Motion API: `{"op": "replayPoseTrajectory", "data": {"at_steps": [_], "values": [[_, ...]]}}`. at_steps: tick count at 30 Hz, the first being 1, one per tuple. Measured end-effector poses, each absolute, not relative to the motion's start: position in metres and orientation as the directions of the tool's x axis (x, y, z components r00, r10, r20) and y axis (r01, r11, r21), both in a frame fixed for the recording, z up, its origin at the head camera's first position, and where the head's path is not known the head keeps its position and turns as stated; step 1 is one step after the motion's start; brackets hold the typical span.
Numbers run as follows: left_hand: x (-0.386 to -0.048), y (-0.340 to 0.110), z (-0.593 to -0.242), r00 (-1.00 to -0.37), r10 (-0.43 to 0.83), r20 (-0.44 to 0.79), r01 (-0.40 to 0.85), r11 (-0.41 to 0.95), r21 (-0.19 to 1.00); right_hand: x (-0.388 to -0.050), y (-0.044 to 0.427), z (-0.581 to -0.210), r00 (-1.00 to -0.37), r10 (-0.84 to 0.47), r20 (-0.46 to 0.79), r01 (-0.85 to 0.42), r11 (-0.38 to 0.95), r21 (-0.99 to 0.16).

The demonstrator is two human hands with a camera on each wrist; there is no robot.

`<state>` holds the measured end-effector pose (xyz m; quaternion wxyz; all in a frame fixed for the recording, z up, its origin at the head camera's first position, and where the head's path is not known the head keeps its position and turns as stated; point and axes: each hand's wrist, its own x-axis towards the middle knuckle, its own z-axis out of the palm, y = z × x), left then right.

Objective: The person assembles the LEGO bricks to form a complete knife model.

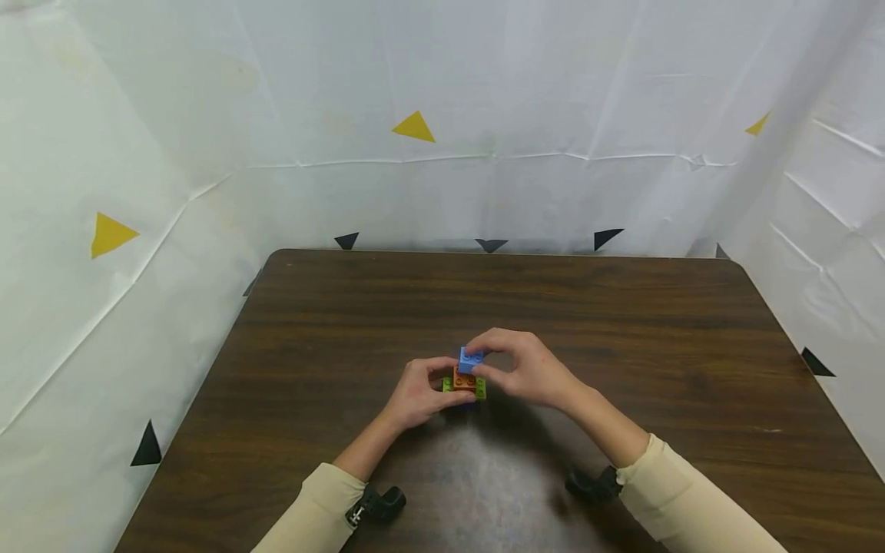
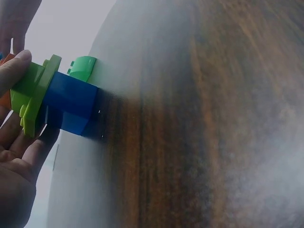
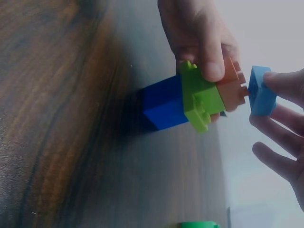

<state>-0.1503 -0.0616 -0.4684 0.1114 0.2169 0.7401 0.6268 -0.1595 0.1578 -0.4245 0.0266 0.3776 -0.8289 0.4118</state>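
Observation:
A stack of toy building bricks stands upright on the table. At its base is a dark blue brick, then a wider lime-green layer, with an orange brick on top. My left hand grips the stack, thumb on the near side around the lime and orange pieces and fingers behind. My right hand pinches a light blue brick between thumb and fingers. That brick is right over the orange studs, a little tilted; whether it touches them I cannot tell.
A bright green brick lies on the table near the stack, seen in both wrist views and hidden in the head view. The brown wooden table is bordered by white sheeting at the back and sides.

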Motion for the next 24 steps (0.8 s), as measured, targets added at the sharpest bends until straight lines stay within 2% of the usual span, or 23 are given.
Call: {"op": "replayPoseTrajectory", "data": {"at_steps": [17,24], "values": [[-0.151,-0.062,-0.472,-0.869,0.484,0.099,0.153,0.072,0.986,-0.151,0.151,-0.425,-0.7,-0.626,0.344,-0.661,0.384,-0.644],[-0.151,-0.063,-0.471,-0.868,0.487,0.098,0.157,0.083,0.984,-0.148,0.152,-0.426,-0.691,-0.637,0.343,-0.681,0.416,-0.602]]}}
